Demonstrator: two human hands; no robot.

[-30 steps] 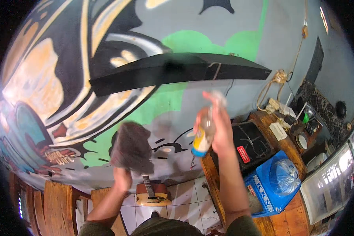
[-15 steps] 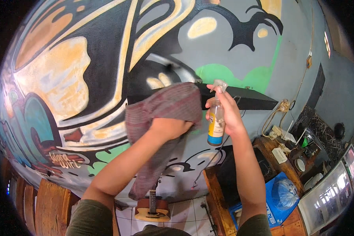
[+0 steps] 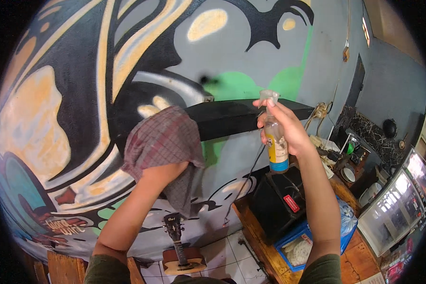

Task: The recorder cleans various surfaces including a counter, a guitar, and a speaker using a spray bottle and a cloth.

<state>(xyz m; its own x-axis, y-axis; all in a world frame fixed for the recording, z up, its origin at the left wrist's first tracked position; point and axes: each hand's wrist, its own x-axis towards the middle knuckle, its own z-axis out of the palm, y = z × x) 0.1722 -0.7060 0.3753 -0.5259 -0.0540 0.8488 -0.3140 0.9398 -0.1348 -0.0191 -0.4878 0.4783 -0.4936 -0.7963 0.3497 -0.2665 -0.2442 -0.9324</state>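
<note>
A black wall shelf (image 3: pixel 232 116) juts from a painted wall in front of me. My left hand (image 3: pixel 171 171) is wrapped in a checked, grey-and-maroon cloth (image 3: pixel 161 137) at the shelf's left end; the cloth hangs down below the wrist and hides most of the fingers. Upright in my right hand (image 3: pixel 288 128), before the shelf's right part, is a clear spray bottle (image 3: pixel 275 149) with a yellow, white and blue label. The fingers wrap round its neck, near the pale trigger head.
An acoustic guitar (image 3: pixel 184 260) stands on the tiled floor below. To the right, a wooden table (image 3: pixel 357 260) bears a black box (image 3: pixel 277 199), a blue crate (image 3: pixel 284 245) and a plastic bag (image 3: pixel 348 222). A glass-fronted case (image 3: pixel 395 203) stands beyond it.
My view has turned to the right. The left hand and cloth have shifted left along the shelf, baring more of its top. The spray bottle stays in my right hand.
</note>
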